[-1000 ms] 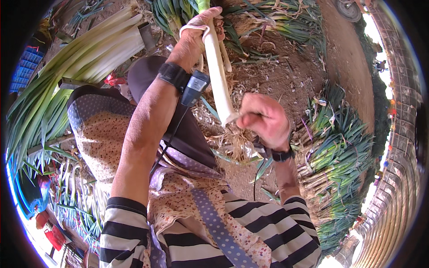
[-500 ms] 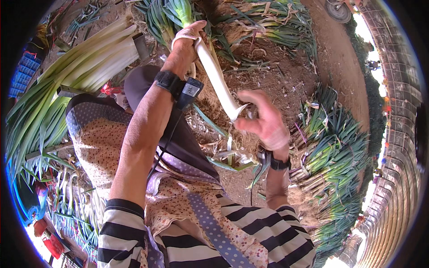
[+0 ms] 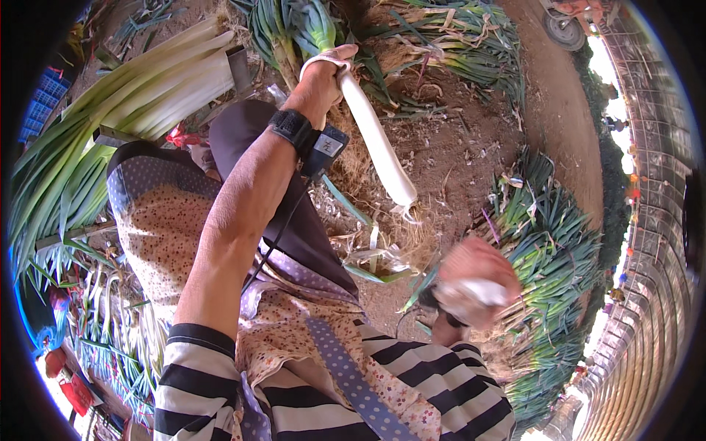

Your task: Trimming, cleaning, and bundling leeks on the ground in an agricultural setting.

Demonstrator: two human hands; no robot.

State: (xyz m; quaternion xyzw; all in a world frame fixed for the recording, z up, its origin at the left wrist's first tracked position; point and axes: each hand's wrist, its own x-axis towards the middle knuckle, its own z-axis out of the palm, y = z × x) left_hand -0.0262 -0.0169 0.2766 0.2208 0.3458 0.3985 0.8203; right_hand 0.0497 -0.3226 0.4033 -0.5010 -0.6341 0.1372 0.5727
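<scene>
My left hand (image 3: 323, 79) is closed around the upper stem of a leek (image 3: 379, 147), a white band showing around the palm. The leek's bare white stem slants down to the right, its root end pointing toward the ground. Green leaves spread out beyond my fist. Low on the right, my right hand (image 3: 478, 279) is smeared by motion. It is apart from the leek and beside a heap of untrimmed leeks (image 3: 548, 272); its fingers cannot be made out.
Peeled leeks (image 3: 158, 99) lie stacked at the left in a metal frame (image 3: 237, 70). More unpeeled ones (image 3: 456, 44) are at the far side. Peelings (image 3: 379, 257) litter the soil by my knees. A blue crate (image 3: 45, 103) stands far left, a wheel (image 3: 565, 31) far right.
My right hand has come away from the leek's root end, moving down and right. The leek's lower end is now uncovered. My left hand keeps its hold, slightly lower and further right.
</scene>
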